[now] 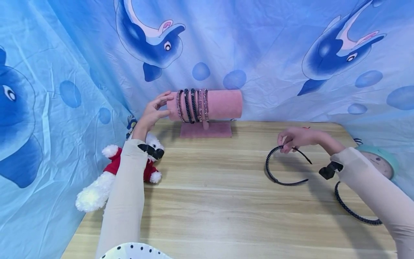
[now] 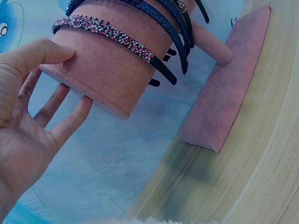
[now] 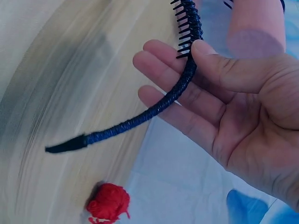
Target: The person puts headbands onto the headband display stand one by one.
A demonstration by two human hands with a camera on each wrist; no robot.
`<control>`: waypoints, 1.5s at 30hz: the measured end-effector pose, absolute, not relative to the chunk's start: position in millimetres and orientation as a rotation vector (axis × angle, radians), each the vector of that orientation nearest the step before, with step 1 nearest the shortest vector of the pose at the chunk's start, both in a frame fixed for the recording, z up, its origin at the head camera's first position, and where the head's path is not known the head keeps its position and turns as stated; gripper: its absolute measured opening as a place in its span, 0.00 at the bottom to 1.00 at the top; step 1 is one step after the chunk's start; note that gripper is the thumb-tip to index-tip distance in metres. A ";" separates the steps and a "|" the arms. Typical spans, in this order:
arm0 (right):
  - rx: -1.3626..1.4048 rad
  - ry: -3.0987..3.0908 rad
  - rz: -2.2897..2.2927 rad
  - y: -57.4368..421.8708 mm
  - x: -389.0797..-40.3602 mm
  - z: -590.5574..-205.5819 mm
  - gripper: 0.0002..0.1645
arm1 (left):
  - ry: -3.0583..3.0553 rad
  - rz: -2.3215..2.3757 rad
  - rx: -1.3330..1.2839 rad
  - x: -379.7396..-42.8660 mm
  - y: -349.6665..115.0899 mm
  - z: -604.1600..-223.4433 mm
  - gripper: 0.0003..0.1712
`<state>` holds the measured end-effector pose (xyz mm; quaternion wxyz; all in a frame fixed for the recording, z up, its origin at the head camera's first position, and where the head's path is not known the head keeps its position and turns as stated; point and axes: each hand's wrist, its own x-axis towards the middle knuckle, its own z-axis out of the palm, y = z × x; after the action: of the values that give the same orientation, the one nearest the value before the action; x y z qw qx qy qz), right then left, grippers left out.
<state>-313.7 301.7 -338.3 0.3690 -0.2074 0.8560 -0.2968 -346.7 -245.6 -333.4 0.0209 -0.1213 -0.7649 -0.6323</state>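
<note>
A pink padded headband stand [image 1: 224, 104] stands at the back of the table. Several headbands [image 1: 194, 106], some dark and some pink-glittered, circle the left half of its roll. At the roll's left end, my left hand [image 1: 152, 113] grips it; the left wrist view has the thumb [image 2: 58, 55] on the roll's surface and the fingers around its end rim. Over the right of the table, my right hand [image 1: 297, 137] pinches a dark headband [image 1: 267, 169] with small comb teeth between thumb and fingers. One end of that band [image 3: 124, 125] hangs free.
Beneath my left forearm lies a white plush toy [image 1: 93, 194] in red clothing. Another dark headband [image 1: 352, 212] is on the table, partly behind my right sleeve, near a mint-green round object [image 1: 389, 158]. A red, yarn-like bundle [image 3: 110, 203] appears in the right wrist view. Blue dolphin-print fabric [image 1: 258, 43] hangs behind.
</note>
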 end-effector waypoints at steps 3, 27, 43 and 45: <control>-0.463 2.171 -0.839 309.3 -317.9 -340.5 0.12 | -2.385 -1.949 -0.373 -346.4 -245.6 -332.9 0.34; -0.363 2.191 -1.413 332.9 -328.5 -357.2 0.31 | -2.385 -1.957 -0.382 -347.6 -245.9 -333.9 0.35; -0.298 2.463 -1.919 285.5 -328.0 -342.6 0.28 | -2.415 -1.919 -0.387 -345.0 -247.7 -332.3 0.36; -0.301 2.460 -1.997 277.9 -327.7 -341.2 0.26 | -2.423 -1.913 -0.389 -344.6 -247.8 -332.2 0.35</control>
<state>-327.7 277.9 -341.2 -0.0206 -0.0946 0.7727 -0.6273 -344.6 -247.8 -332.2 0.0148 -0.1250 -0.7786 -0.6147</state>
